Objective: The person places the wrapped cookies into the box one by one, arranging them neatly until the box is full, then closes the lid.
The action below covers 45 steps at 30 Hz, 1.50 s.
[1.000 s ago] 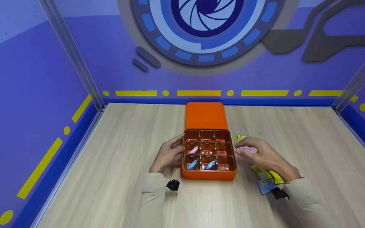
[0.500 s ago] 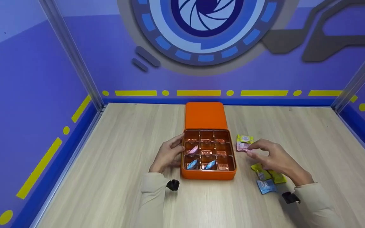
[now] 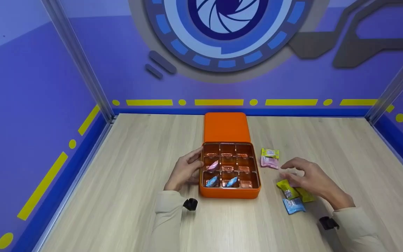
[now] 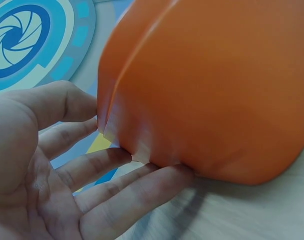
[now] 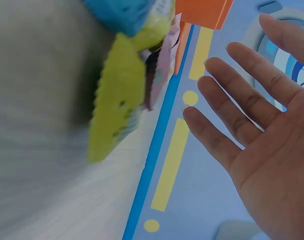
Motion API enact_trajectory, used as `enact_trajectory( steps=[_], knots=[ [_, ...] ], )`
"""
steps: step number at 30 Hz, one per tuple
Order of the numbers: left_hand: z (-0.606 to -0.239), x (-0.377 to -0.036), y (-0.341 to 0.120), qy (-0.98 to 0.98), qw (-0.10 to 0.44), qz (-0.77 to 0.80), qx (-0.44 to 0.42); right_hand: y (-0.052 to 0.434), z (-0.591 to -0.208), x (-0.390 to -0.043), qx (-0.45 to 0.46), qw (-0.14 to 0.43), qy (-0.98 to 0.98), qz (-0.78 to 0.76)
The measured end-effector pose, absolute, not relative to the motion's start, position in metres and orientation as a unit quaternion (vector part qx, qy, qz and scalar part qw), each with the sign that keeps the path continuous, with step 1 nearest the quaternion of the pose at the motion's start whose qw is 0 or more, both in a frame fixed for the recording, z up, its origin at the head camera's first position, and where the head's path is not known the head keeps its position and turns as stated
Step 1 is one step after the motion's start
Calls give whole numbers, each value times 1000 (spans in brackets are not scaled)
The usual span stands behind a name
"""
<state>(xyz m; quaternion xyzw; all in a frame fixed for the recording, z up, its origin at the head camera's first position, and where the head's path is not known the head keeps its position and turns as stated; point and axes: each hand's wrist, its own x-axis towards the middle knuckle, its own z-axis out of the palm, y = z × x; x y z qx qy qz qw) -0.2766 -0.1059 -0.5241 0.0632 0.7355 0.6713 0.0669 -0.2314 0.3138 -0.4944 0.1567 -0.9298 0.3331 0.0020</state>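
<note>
- The orange box (image 3: 230,193) sits on the table (image 3: 128,210), its lid (image 3: 226,126) laid back at 12 o'clock.
- A clear divider tray (image 3: 228,157) inside has nine compartments, three by three. A pink packet (image 3: 213,165) leans in the 9 o'clock compartment, a blue packet (image 3: 211,181) in the corner at about 7 o'clock, and a second blue packet (image 3: 232,182) in the one at 6 o'clock.
- The left hand (image 3: 184,170) is at the box's 9 o'clock side. Its fingers are slightly apart, fairly straight, with tips touching the outer wall.
- The right hand (image 3: 310,178) is at 3 o'clock, well apart from the box. Its fingers are spread and slightly bent; they clamp on nothing visible.
- Between box and right hand, toward 2 to 3 o'clock, a yellow packet (image 3: 270,153) lies just beside another pink packet (image 3: 269,162).
- Near the right hand, at 4 o'clock from the box, lie a second yellow packet (image 3: 287,189), a partly hidden third yellow packet (image 3: 305,196) and a third blue packet (image 3: 294,205), close together.
- A patterned blue-purple wall (image 3: 222,89) stands at 12 o'clock.
</note>
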Motion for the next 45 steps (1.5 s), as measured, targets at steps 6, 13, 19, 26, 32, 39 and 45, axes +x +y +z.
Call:
enact_trajectory(
  steps=[6, 13, 19, 26, 32, 39, 45],
  knots=[
    [-525, -276, -107, 724, 78, 683, 60, 325, -500, -229, 169, 10, -932, 321],
    [-523, -275, -107, 725, 83, 682, 54, 332, -504, -226, 162, -6, -939, 302],
    [-522, -275, -106, 727, 82, 680, 54, 333, -505, -225, 148, -37, -944, 291],
    [-524, -276, -107, 726, 77, 681, 62, 333, -506, -226, 150, -53, -941, 300],
    [-524, -276, -107, 727, 75, 680, 63, 332, -507, -226, 156, -39, -939, 303],
    [-523, -275, -106, 728, 80, 679, 52, 330, -508, -227, 132, -34, -942, 308],
    [-523, -275, -107, 721, 83, 686, 51, 329, -507, -227, 113, -19, -939, 324]
  ],
)
